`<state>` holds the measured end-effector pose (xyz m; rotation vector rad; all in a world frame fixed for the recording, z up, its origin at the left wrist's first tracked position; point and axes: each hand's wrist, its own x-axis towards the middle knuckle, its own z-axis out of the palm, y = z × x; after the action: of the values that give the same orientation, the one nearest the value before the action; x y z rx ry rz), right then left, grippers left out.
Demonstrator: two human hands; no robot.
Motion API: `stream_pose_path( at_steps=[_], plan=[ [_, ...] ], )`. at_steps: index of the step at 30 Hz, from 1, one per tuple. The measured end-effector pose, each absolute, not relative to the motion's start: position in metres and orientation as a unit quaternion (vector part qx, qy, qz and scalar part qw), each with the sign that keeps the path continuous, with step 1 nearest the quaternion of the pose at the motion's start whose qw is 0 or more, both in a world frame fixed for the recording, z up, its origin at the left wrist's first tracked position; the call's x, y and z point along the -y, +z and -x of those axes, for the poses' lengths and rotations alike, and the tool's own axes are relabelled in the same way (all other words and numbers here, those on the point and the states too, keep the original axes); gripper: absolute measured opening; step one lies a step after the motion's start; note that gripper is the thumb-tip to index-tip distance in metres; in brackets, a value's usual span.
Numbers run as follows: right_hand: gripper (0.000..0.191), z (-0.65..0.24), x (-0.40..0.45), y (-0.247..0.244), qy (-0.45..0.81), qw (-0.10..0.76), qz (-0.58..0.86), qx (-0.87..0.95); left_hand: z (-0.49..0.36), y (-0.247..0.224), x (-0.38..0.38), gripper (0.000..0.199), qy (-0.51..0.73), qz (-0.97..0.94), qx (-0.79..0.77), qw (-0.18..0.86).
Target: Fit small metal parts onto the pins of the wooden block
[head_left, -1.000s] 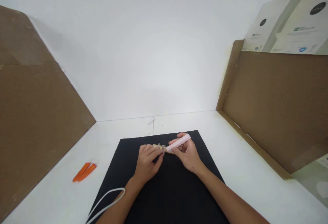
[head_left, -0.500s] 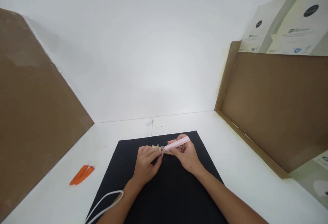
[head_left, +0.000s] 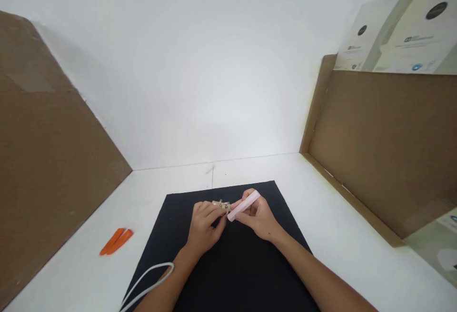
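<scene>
Over the black mat (head_left: 228, 264), my left hand (head_left: 206, 226) is closed on a small tan piece (head_left: 216, 203) that carries little shiny metal parts. Most of that piece is hidden by the fingers. My right hand (head_left: 260, 217) grips a pale pink bar (head_left: 244, 206), tilted with its lower end toward my left fingertips. That lower end is beside the metal parts; whether it touches them I cannot tell.
Two orange strips (head_left: 116, 241) lie on the white table (head_left: 143, 183) to the left. A white cable loop (head_left: 148, 288) passes by my left forearm. Brown cardboard panels stand at the left (head_left: 53, 159) and right (head_left: 385, 145).
The pink bar's lower end has swung down toward me and now points more steeply. Less of the tan piece shows near my right hand. My left hand has barely moved.
</scene>
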<state>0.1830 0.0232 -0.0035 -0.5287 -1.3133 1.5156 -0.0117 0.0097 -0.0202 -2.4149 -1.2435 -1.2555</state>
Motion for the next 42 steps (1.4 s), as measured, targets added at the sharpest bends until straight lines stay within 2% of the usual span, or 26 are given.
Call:
stream_pose_path(
  at_steps=[4, 14, 26, 42],
  plan=[
    [0.046, -0.181, -0.023, -0.003, 0.64, 0.508, 0.215, 0.534, 0.011, -0.019, -0.009, 0.014, -0.416, 0.804, 0.416, 0.079],
    [0.049, -0.181, -0.033, -0.007, 0.596, 0.585, 0.276, 0.477, 0.01, -0.021, -0.008, 0.013, -0.425, 0.802, 0.414, 0.076],
    [0.044, -0.181, -0.023, -0.002, 0.636, 0.533, 0.217, 0.514, 0.011, -0.02, -0.008, 0.013, -0.418, 0.806, 0.414, 0.069],
    [0.045, -0.182, -0.03, -0.006, 0.599, 0.581, 0.258, 0.487, 0.011, -0.021, -0.009, 0.015, -0.428, 0.803, 0.408, 0.072]
  ],
)
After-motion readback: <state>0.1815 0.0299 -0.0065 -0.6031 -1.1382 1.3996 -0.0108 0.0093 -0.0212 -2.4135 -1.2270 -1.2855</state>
